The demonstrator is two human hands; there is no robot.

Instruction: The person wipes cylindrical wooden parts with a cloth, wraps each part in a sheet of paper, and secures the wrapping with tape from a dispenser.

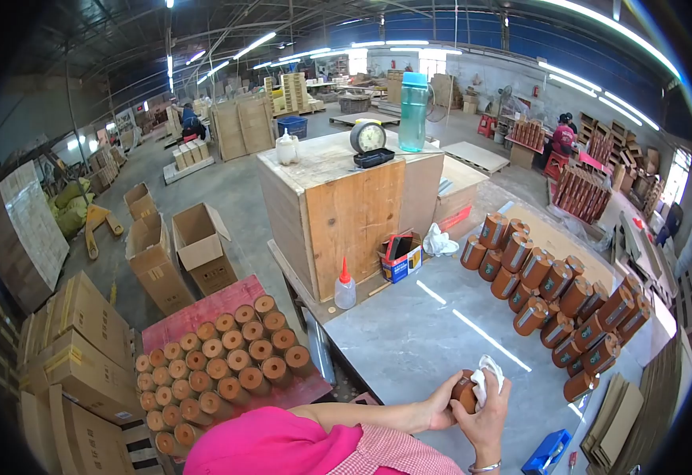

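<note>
Over the grey tabletop (378,340), both my hands are closed around one brown wooden cylinder (464,391). My left hand (442,404) grips its left side. On the other side, my right hand (486,419) has a crumpled white cloth (488,378) in its fingers, pressed against the cylinder; a bracelet circles that wrist. Part of the cylinder is hidden by fingers and cloth. Similar brown cylinders (534,267) with labels lie stacked in rows at the table's right side. To my left, several upright cylinders with centre holes (239,358) stand on a red board (173,326).
A blue tape dispenser (548,453) and flat cardboard pieces (617,418) lie at right. A red-tipped bottle (345,286), a blue box (400,263) and a wooden cabinet (355,222) stand beyond. Open cartons (202,245) are on the floor at left. Other people work farther back.
</note>
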